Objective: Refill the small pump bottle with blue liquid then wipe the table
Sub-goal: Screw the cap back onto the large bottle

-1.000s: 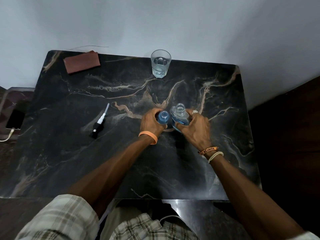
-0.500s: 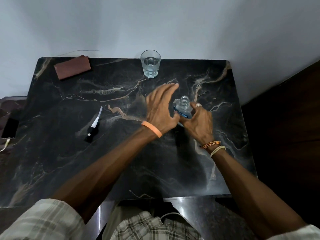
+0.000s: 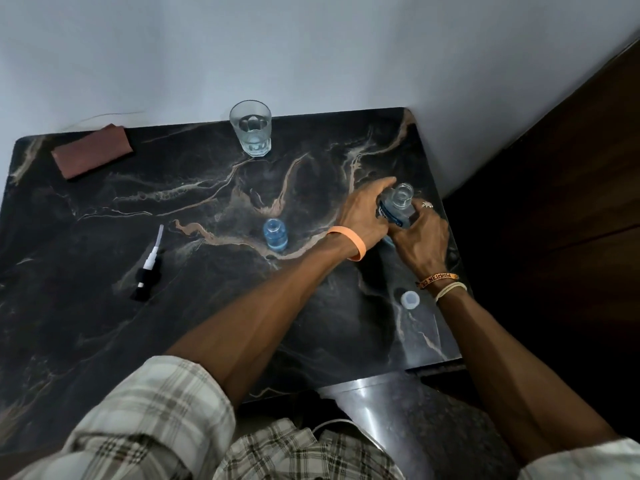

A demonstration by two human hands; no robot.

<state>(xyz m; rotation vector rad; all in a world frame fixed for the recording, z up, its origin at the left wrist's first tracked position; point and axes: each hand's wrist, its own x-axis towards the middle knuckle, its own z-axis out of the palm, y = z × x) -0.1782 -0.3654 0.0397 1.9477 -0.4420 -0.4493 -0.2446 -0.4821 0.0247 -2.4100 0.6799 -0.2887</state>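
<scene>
Dark marble table [image 3: 194, 327]: bears all items.

Large bottle [image 3: 398, 207]: at the table's far right edge, standing roughly upright, long axis vertical, uncapped mouth facing up. The body is clear. It has a blue label with white writing, too small to read.

Grip: the left hand [image 3: 365, 216] wraps the bottle's left side and the right hand [image 3: 420, 244] clasps it from the near right. Both hands are grasping the large bottle. The right wrist wears an orange band with lettering that cannot be read.

Glass [image 3: 251, 128]: well to the far left of the grip, at the table's back edge, upright, holding clear liquid.

Brown cloth [image 3: 91, 155]: furthest left of the grip, at the back corner, lying flat.

Small bottle [image 3: 275, 233]: the task item. It stands free on the table, left of the grip and clear of both hands. Its long axis is vertical and its open neck points up. The body is clear and holds blue liquid. No label can be made out.

Pump head [image 3: 147, 271]: well left of the grip, lying flat, white tube pointing away, black collar nearest.

White cap [image 3: 410, 300]: on the table just nearside of the grip, beside the right wrist.
</scene>
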